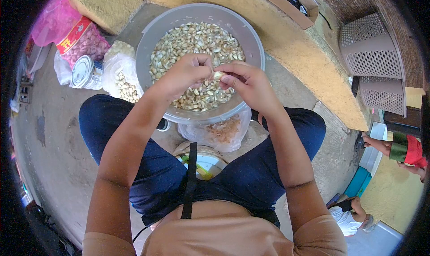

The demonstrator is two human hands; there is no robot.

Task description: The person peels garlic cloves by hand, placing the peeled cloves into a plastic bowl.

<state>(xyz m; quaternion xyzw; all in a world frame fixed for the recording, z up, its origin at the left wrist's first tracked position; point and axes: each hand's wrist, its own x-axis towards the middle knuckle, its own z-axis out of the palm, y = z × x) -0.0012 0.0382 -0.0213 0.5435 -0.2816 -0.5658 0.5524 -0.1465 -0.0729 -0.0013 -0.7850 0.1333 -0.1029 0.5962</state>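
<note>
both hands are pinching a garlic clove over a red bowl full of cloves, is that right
Not quite: the bowl is grey, not red. The head view shows the left hand and right hand pinching one garlic clove over it, and it is full of cloves.

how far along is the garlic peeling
Done: the grey bowl is heaped with cloves that look peeled, and a bag below it holds skins. In hand: one clove, pinched by left hand and right hand over it. Remaining: a clear bag of cloves and a red-labelled bag of garlic.
</note>
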